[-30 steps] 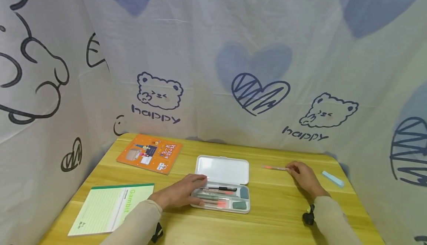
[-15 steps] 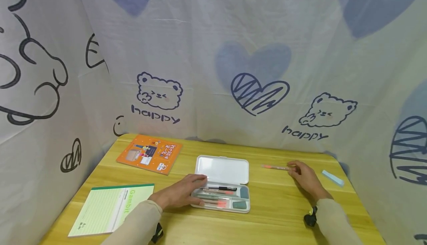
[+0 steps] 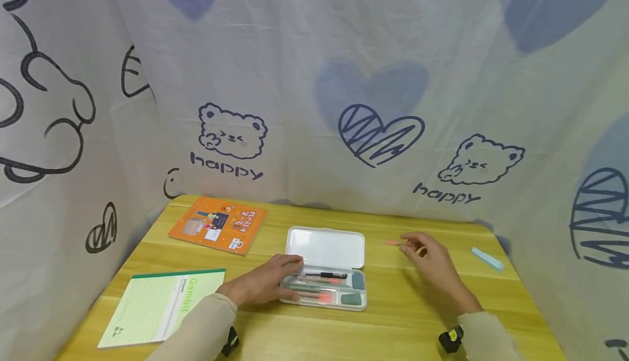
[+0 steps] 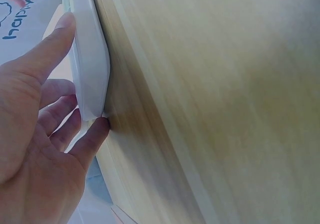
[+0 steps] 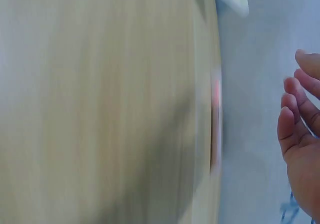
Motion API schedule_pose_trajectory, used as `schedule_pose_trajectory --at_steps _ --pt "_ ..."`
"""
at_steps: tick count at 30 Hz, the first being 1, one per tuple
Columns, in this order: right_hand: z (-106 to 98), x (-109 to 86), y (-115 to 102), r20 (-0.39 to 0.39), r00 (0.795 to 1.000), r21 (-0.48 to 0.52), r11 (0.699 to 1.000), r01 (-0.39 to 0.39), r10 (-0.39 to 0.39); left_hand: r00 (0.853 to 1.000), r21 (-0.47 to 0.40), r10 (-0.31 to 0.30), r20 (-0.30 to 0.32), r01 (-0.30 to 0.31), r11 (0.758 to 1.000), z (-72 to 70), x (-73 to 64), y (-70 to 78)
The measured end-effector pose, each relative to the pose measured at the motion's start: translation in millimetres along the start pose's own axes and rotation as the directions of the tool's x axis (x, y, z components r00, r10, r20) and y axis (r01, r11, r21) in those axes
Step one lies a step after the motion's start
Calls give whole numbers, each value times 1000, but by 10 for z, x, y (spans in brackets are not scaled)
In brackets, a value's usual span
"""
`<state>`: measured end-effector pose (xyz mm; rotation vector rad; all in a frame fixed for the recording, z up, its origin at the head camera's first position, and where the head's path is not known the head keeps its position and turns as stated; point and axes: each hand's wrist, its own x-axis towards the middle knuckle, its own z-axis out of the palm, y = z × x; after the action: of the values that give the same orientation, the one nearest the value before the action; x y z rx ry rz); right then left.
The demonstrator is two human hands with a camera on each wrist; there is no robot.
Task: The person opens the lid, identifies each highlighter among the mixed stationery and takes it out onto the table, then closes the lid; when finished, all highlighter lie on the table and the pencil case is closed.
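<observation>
Pencil case (image 3: 326, 247) lies open on the bench (image 3: 393, 323), lid laid back on the far side, with a black pen (image 3: 339, 276) and slim pens with pink sections (image 3: 325, 298) inside. The left hand (image 3: 267, 279) grips its left end between thumb and fingers. To the right, apart from the case, a loose pen (image 3: 391, 242) with a pink section lies on the bench. The right hand (image 3: 434, 262) hovers by it, thumb and fingers slightly parted, holding nothing in the right wrist view.

The step in hand looks like handling that loose pen while the case is steadied; whether it is being put down or fetched cannot be told. Either way, the next move would seem to call for a fine pinch on a slim barrel.

Against half a second ago, the right hand has shifted left from the loose pen's right end and hides more of it; the pen's place and the left hand's grip look unchanged. Farther right lies a light-blue strip (image 3: 487, 259).
</observation>
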<state>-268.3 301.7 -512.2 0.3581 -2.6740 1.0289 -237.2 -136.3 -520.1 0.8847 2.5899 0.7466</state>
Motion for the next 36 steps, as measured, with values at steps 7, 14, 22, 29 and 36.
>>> schedule_pose_trajectory --at_steps 7,14,22,29,36 --pt "484 -164 -414 117 990 84 994 70 -79 1000 -14 -5 2 5 1000 -14 -2 1" --pt "804 -267 -588 271 949 56 987 153 -162 1000 -11 0 -1 0 1000 -27 0 19" --pt "947 -267 -703 302 920 -107 951 291 -248 1000 -13 1 0 -1 1000 -12 -9 16" --pt "1006 -193 -771 320 908 -154 930 332 -271 1000 -8 6 -3 -6 1000 -5 -13 1" --pt "1008 -116 -837 344 908 -198 927 318 -238 1000 -5 8 -8 -8 1000 -12 -18 15"
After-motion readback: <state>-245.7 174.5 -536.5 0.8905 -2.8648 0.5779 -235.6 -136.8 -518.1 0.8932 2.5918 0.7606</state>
